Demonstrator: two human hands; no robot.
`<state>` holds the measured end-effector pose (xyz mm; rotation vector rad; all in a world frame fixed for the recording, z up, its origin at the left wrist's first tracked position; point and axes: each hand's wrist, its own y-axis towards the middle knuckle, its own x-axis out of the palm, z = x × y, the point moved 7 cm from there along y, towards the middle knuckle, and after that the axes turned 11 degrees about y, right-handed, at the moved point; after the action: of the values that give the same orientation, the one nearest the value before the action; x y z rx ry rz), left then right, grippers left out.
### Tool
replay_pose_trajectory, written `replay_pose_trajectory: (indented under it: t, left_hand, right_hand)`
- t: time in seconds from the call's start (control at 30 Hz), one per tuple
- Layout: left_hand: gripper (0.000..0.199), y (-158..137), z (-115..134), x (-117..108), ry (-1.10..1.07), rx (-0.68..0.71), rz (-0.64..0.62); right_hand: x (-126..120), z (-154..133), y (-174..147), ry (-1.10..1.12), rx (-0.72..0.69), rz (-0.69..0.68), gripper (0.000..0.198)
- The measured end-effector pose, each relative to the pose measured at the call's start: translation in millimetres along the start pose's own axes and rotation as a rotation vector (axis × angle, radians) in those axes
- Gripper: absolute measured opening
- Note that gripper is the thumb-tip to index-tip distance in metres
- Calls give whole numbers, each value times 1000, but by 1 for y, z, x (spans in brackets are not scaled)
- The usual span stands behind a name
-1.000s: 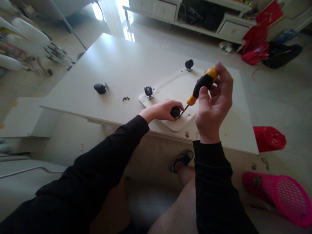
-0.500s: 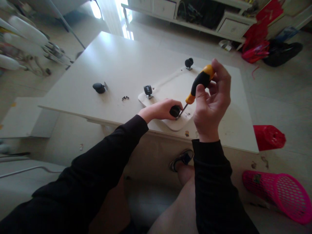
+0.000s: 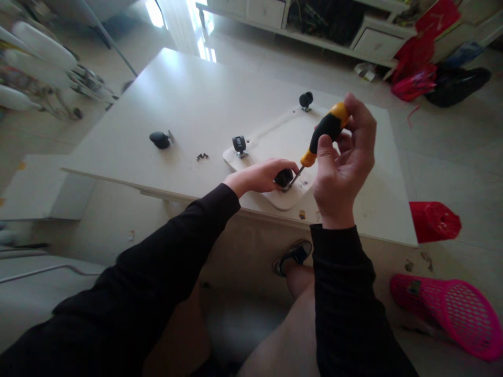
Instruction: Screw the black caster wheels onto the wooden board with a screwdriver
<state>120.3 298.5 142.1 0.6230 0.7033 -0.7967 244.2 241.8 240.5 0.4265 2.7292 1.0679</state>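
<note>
My right hand [image 3: 346,162] grips a yellow-and-black screwdriver [image 3: 328,128], which tilts down to the left. Its tip meets the metal plate of a black caster wheel [image 3: 283,178] near the front corner of a white board [image 3: 275,131]. Wrapped around that caster is my left hand [image 3: 267,175], its fingers partly hidden behind the wheel. Two more casters stand on the board, one at its left corner [image 3: 239,145] and one at the far corner [image 3: 305,100]. A loose caster [image 3: 160,139] lies on the table, with several small dark screws [image 3: 202,156] between it and the board.
The white table [image 3: 188,99] carries the board near its front edge. To the right are a red bin [image 3: 434,221] and a pink mesh basket [image 3: 444,314] on the floor. A white cabinet [image 3: 314,31] stands behind, with red and black bags [image 3: 458,84] beside it.
My right hand and the screwdriver handle have shifted very slightly right. The tip stays at the caster's plate, and my left hand keeps its hold with its fingers moved a little.
</note>
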Motion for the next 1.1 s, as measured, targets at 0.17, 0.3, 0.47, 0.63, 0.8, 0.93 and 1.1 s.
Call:
replay_pose_trajectory:
  t: [0.17,0.3,0.47,0.63,0.8,0.93,1.1]
  left_hand:
    - [68,0,2,0,28,7,3]
    - [72,0,1,2,24,8,-12]
    - [71,1,1,4,0,13,-12]
    - [74,1,4,1,10,12,-18]
    - [72,0,5,1,41,9,-21]
    - [72,0,3,2,58,10,-19]
    - [75,-1,3,2,71,14,-32]
  right_hand:
    - [-1,4,0,-34,42,14,53]
    - [0,2,1,-8,20,-3,52]
    - [2,0,1,-14,47,-1,52]
    - [-2,-6,2,-48,7,45,50]
    - [-3,-13,3,-42,-73,71,40]
    - [2,-19,4,24,-104,-1,39]
    - [-8,-22,5,-97,-94,117,41]
